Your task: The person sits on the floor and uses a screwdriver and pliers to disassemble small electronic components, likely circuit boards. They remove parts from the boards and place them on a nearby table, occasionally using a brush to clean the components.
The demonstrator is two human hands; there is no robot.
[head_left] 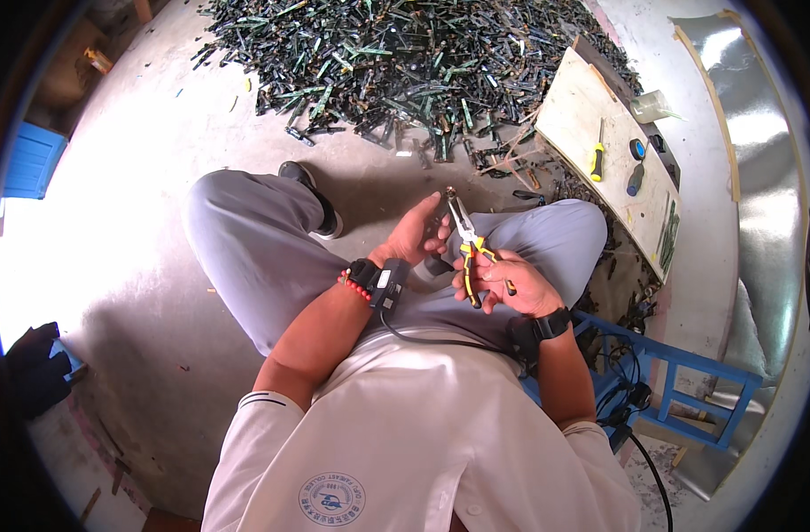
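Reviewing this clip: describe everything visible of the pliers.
The pliers have a slender, silver, metal-looking head and yellow-and-black handles, seemingly coated in plastic or rubber, spread apart. They point away from the person, leaning slightly left, above the lap. The right hand holds the handles; the tips are near the left hand. Whether they grip anything is unclear.

Free floor (pixel 152 257) beside left knee (pixel 223 208), heaped parts (pixel 378 66) blocking ahead, board (pixel 572 111) and blue frame (pixel 689 355) at right

White shirt (pixel 414 426), grey trousers (pixel 256 244), red bracelet (pixel 354 285)
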